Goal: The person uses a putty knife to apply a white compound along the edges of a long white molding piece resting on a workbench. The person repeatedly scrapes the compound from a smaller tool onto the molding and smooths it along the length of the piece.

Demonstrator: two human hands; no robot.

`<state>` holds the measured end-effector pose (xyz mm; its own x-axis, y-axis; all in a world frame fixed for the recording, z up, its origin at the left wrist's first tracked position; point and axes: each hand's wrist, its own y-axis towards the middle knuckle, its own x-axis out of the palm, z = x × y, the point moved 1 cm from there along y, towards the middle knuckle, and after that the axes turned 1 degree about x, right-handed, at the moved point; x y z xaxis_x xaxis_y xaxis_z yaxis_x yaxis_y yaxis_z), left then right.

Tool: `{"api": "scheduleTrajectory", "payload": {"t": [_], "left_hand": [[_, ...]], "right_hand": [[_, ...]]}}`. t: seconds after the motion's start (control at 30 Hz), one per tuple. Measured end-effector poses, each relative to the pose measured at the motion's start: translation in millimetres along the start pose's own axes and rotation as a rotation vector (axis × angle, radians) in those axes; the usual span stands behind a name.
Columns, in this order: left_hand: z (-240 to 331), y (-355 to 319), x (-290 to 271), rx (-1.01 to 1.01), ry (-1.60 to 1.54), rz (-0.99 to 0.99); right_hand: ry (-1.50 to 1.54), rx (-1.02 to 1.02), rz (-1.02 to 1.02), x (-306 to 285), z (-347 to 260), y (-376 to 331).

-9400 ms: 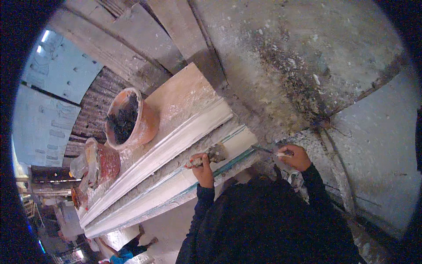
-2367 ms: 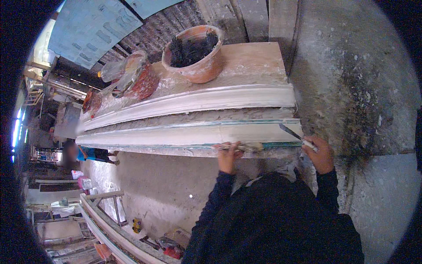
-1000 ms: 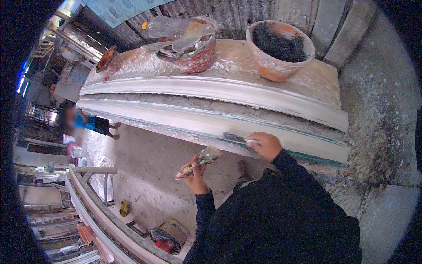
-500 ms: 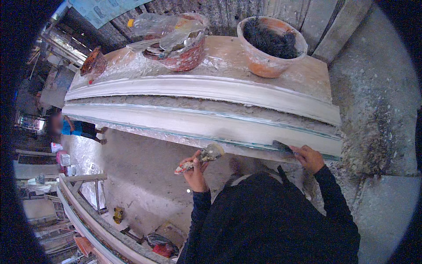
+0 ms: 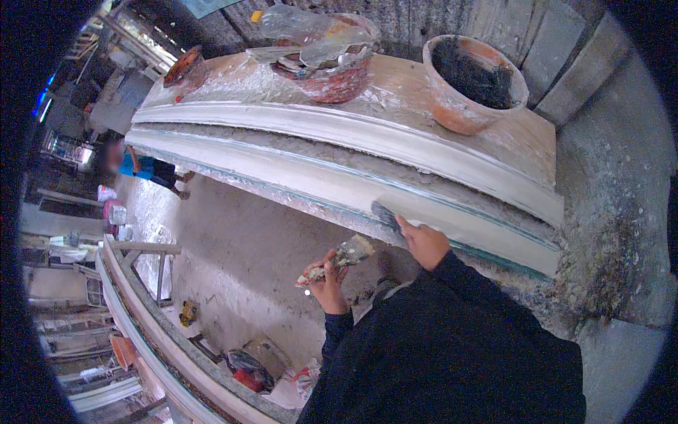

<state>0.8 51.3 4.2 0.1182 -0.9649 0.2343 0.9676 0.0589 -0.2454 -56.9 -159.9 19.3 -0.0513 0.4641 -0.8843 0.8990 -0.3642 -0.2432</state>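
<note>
My left hand (image 5: 329, 288) grips a paintbrush (image 5: 355, 249) with a crusted, reddish handle and a wide, pale-tipped head. It is held in the air just off the near edge of the workbench. In my right hand (image 5: 428, 244) is a dark, flat putty knife (image 5: 384, 213), its blade resting on the near white moulding (image 5: 304, 172). This long plaster strip has green lines along its edges and a smooth white face. Behind it lies a second white moulding (image 5: 353, 132), with a rough grey groove between the two.
On the wooden bench top (image 5: 400, 76) stand a red tub (image 5: 332, 83) heaped with scraps, a clear plastic bottle (image 5: 293, 26) and an orange bowl (image 5: 466, 121) of black fibre. A person in blue (image 5: 141, 167) stands far left. A curved frame (image 5: 152, 314) lies at lower left.
My right hand has moved left along the near moulding with the putty knife. The paintbrush stays in my left hand. The whole view has shifted and tilted slightly.
</note>
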Motion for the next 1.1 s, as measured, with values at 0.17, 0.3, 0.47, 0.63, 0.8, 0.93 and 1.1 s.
{"api": "scheduleTrajectory", "payload": {"t": [0.17,0.3,0.47,0.63,0.8,0.93,1.1], "left_hand": [[-3,-2,-2,0.010,-0.043,-0.015],[-3,-7,4,-0.009,0.010,-0.008],[-13,-8,14,-0.034,0.015,-0.056],[-18,-9,22,-0.044,-0.014,-0.074],[-18,-10,20,-0.035,-0.031,-0.065],[-15,-14,17,-0.016,-0.049,-0.054],[-16,-24,13,0.016,-0.012,-0.010]], "right_hand": [[0.245,-0.191,0.057,3,10,19],[0.161,-0.163,-0.033,-44,65,-22],[-0.058,-0.006,-0.128,-70,129,-98],[-0.125,0.025,-0.090,-48,142,-108],[-0.143,0.053,-0.138,-27,73,-57],[0.005,-0.074,-0.070,-4,16,9],[0.052,-0.270,-0.054,-4,-13,55]]}}
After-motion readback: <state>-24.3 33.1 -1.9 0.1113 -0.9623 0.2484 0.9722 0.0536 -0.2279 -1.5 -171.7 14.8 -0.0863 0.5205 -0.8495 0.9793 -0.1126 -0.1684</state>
